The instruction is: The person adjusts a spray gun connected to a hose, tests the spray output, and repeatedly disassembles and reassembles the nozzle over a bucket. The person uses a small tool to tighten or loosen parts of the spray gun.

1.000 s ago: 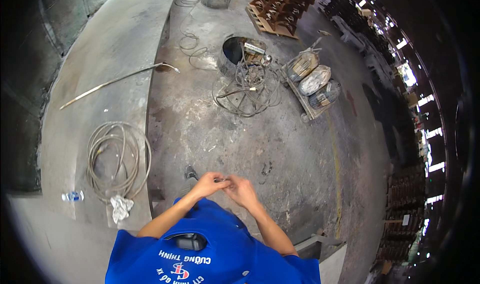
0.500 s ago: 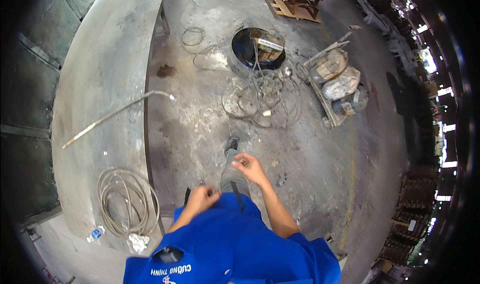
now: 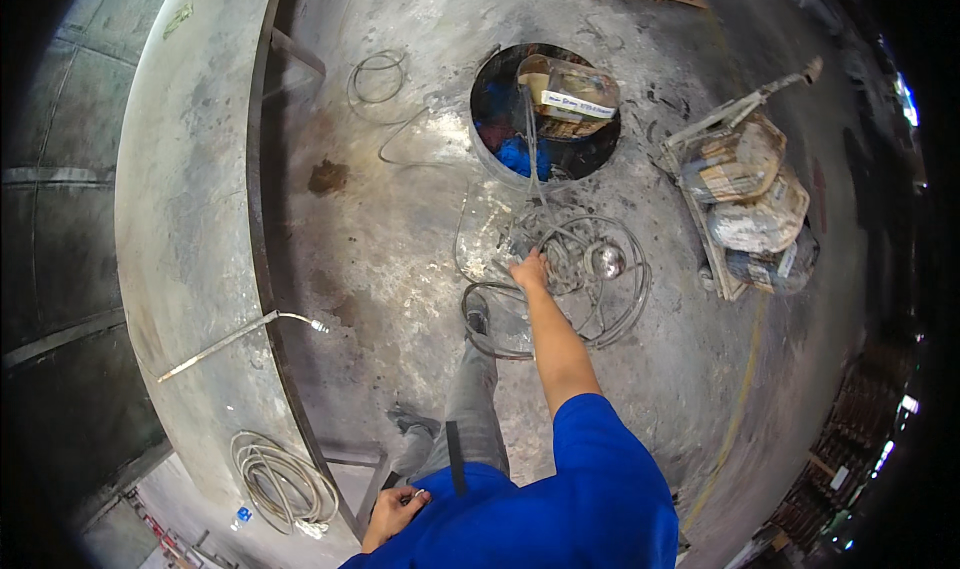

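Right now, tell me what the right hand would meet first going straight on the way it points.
The right hand would likely meet the tangled grey hoses on the floor first; depth is unclear, and it may already touch them. Beyond stands the round drum.

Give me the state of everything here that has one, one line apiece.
Right hand: at the floor hose, grip unclear
Left hand: curled, near the blue shirt
Floor hose: loosely looped
Second hose: coiled on the bench
Drum: open-topped
Rod: tip overhanging the bench
Cart: loaded
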A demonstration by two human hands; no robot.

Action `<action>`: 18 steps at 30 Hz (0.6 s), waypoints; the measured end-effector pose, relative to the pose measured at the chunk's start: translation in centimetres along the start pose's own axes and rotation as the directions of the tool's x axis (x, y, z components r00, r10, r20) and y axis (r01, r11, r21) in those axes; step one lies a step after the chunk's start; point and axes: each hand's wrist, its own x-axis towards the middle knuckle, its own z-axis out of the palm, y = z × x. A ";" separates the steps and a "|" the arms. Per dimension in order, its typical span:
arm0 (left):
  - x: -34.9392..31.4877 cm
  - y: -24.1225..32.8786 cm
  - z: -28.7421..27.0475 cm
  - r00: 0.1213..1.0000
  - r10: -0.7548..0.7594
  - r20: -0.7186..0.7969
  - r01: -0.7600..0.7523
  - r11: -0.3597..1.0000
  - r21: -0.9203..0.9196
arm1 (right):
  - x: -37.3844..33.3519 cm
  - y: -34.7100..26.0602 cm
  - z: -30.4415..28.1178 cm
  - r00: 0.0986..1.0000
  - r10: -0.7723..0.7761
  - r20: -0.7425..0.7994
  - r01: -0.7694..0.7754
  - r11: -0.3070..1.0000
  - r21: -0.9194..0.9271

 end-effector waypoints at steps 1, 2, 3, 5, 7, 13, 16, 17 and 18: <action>0.3 0.9 -0.1 0.999 -0.035 0.003 0.035 0.999 -0.032 | 0.7 0.1 0.0 0.997 0.027 0.071 -0.028 1.000 0.011; 0.8 1.6 -0.2 0.997 -0.083 0.009 0.083 0.995 -0.054 | 1.4 0.2 0.2 0.992 0.021 0.126 -0.022 1.000 0.005; 1.3 2.2 -0.2 0.995 -0.103 0.007 0.103 0.994 -0.045 | 1.8 0.5 0.4 0.987 0.010 0.162 -0.009 1.000 -0.010; 2.1 3.5 0.0 0.998 -0.041 -0.044 0.042 0.999 0.018 | 2.2 1.0 0.8 0.991 0.004 0.133 0.001 0.999 -0.035; 2.2 4.4 -0.1 0.994 -0.086 -0.068 0.093 0.989 0.111 | 2.2 1.3 0.6 0.995 -0.092 0.042 0.089 0.994 0.064; 1.8 5.5 -3.6 0.981 0.131 -0.144 -0.091 0.962 0.256 | -2.9 -1.1 -4.4 0.980 -0.071 -0.188 0.118 0.960 0.254; 1.2 5.4 -6.7 0.929 0.186 -0.320 -0.097 0.957 0.273 | -5.4 -3.2 -13.7 0.775 -0.134 -0.618 0.354 0.902 0.248; 0.9 5.2 -7.7 0.906 0.179 -0.383 -0.108 0.974 0.200 | -6.3 -4.1 -17.4 0.676 -0.183 -0.714 0.454 0.867 0.207; 1.0 5.0 -8.2 0.882 0.184 -0.433 -0.135 0.981 0.143 | -7.0 -4.6 -20.7 0.633 -0.109 -0.767 0.420 0.880 0.221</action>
